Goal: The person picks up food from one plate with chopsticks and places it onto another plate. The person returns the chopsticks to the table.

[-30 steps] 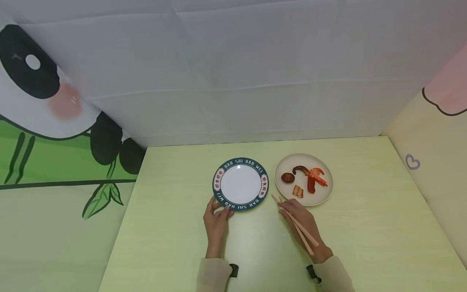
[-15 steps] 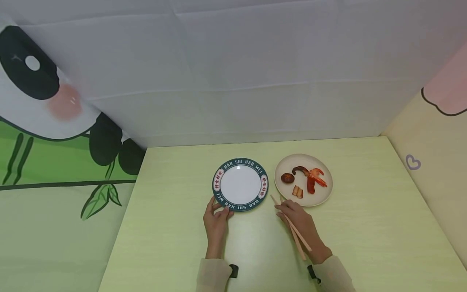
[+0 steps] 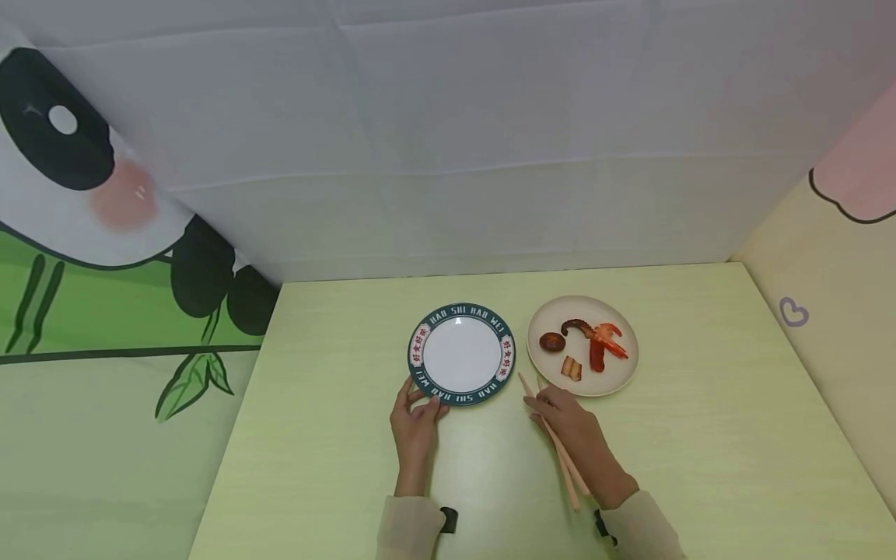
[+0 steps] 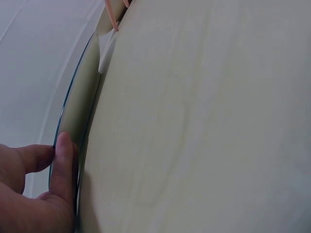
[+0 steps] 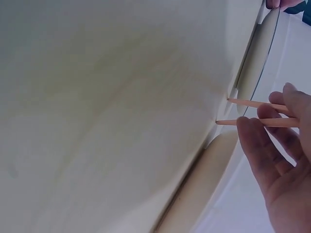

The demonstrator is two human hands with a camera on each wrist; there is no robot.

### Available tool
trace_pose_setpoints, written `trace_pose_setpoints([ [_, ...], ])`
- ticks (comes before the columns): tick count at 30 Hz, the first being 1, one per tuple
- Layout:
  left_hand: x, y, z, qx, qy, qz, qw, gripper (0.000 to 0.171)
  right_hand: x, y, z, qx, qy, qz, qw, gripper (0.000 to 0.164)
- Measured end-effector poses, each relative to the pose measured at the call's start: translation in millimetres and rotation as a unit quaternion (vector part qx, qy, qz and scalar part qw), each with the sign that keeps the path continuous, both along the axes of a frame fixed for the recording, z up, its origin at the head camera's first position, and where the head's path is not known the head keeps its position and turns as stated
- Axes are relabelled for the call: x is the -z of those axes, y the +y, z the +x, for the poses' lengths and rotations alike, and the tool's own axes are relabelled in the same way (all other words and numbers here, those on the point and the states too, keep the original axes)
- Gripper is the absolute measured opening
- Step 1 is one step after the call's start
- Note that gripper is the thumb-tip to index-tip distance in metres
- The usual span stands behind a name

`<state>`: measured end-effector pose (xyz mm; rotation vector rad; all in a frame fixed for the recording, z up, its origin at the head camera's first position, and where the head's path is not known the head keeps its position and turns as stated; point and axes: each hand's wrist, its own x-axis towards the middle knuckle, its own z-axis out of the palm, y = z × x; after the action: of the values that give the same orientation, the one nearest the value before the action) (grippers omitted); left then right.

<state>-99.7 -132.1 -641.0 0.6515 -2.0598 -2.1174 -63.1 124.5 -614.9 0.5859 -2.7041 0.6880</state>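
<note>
In the head view my left hand (image 3: 414, 428) holds the near-left rim of a white plate (image 3: 460, 354) with a dark green lettered border. The left wrist view shows the fingers (image 4: 62, 162) against the plate's edge. My right hand (image 3: 570, 428) holds a pair of wooden chopsticks (image 3: 565, 470). In the right wrist view, the chopsticks' (image 5: 248, 103) tips stand apart, near the tabletop between the plates. A beige plate (image 3: 619, 379) lies just beyond the right hand. On it are a mushroom cap (image 3: 552, 341), a dark curled tentacle (image 3: 575, 324), a red claw-like piece (image 3: 610, 340) and browned chunks (image 3: 571, 368).
Both plates lie side by side on a pale yellow-green table (image 3: 336, 435). A white cloth wall (image 3: 490, 194) rises behind its far edge. Printed panels flank both sides, a green panda design (image 3: 91, 295) on the left and a cream panel (image 3: 826, 295) on the right.
The chopsticks' rear ends have swung left and toward the near edge as my right fingers shift on them; the tips stay near the beige plate. My left hand and both plates stay put.
</note>
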Motion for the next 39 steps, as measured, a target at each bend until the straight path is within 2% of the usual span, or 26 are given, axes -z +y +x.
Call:
trace_pose_setpoints([
  [3,1.3,-0.4,-0.6,-0.001,-0.002,0.001,1.0000,0.071,-0.7,0.6,-0.1,-0.006,-0.009,0.012,1.000,0.029],
  [10,4.7,-0.8,-2.6,-0.004,-0.004,0.002,1.0000,0.071,0.9,2.8,0.8,-0.027,0.014,0.021,0.999,0.032],
  [17,3.2,-0.1,-2.3,-0.003,-0.012,0.001,0.9999,0.072,0.5,4.3,1.8,-0.038,-0.023,0.023,0.999,0.037],
  [25,5.1,-0.8,-0.9,0.001,0.002,0.010,1.0000,0.071,2.1,6.1,1.6,-0.066,-0.037,0.046,0.996,0.039],
  [26,1.1,0.0,0.1,0.001,0.001,0.011,0.9999,0.071,2.5,6.1,1.7,-0.070,-0.038,0.044,0.996,0.039],
  [32,2.1,-0.2,-1.4,-0.001,-0.005,0.008,1.0000,0.072,4.4,6.0,2.0,-0.099,-0.017,0.033,0.994,0.043],
  [34,6.3,-0.9,-2.2,-0.001,-0.003,0.006,1.0000,0.072,5.2,6.3,1.9,-0.107,-0.014,0.032,0.994,0.043],
  [39,6.7,-1.0,-1.7,-0.003,-0.002,0.002,1.0000,0.072,5.7,6.5,1.0,-0.117,-0.008,0.035,0.992,0.045],
])
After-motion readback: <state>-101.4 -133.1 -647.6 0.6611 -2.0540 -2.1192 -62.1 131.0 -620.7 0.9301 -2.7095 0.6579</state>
